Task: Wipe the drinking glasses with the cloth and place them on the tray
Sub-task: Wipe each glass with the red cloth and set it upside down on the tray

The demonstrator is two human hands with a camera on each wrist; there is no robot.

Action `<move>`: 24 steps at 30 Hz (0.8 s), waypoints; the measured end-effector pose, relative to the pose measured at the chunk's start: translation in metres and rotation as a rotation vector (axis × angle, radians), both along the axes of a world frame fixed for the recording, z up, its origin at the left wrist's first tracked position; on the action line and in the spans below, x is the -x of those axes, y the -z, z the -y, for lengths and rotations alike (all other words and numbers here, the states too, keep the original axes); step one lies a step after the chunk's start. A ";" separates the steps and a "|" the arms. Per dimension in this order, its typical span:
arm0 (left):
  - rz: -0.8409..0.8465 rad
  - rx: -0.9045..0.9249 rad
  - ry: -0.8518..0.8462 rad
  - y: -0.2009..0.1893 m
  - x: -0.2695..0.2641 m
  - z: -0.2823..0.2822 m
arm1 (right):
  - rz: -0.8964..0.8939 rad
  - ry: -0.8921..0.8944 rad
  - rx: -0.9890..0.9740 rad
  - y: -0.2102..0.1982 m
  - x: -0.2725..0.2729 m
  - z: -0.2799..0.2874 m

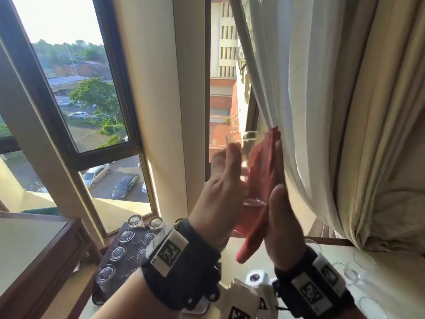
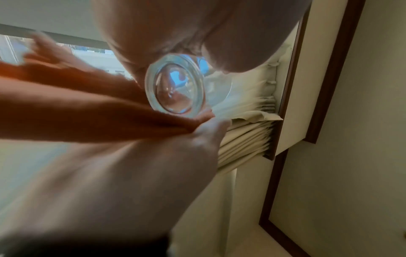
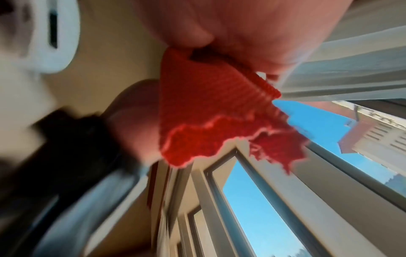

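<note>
I hold a clear drinking glass (image 1: 253,143) up in front of the window, and its thick base (image 2: 175,87) faces the left wrist camera. My left hand (image 1: 224,171) grips its left side with the fingers pointing up. My right hand (image 1: 279,178) lies flat against the red cloth (image 1: 259,180) and presses it on the glass's right side. In the right wrist view, the cloth (image 3: 208,113) is tucked under the thumb. A dark tray (image 1: 125,270) at the lower left carries several upturned glasses (image 1: 118,252).
A white sheer curtain (image 1: 299,100) hangs just right of my right hand, with a heavier beige drape (image 1: 379,157) behind it. More clear glasses (image 1: 349,275) stand on the pale table at the right. A tissue roll (image 1: 255,277) lies below my wrists. A wooden table (image 1: 34,249) is at the left.
</note>
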State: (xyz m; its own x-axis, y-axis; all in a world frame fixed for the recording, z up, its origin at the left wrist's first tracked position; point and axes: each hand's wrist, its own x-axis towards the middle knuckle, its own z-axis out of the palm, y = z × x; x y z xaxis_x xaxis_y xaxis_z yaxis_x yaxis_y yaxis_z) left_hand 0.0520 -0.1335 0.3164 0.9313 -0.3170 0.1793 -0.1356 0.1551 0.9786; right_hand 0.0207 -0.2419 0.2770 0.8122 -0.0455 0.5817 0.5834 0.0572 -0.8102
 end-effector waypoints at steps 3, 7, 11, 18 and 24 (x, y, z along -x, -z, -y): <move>0.042 -0.032 0.025 0.007 0.007 0.010 | -0.021 0.064 0.002 -0.024 -0.003 0.011; 0.038 0.022 -0.093 -0.007 -0.001 0.006 | 0.099 0.081 0.160 -0.004 0.001 0.001; -0.092 0.062 -0.161 -0.020 -0.015 0.000 | 0.017 0.040 0.115 0.022 0.008 -0.008; 0.055 -0.096 0.036 -0.001 0.010 0.013 | -0.036 0.168 -0.075 -0.021 -0.005 0.009; -0.028 0.005 -0.061 -0.007 -0.007 -0.002 | 0.237 0.163 0.267 0.012 0.005 -0.011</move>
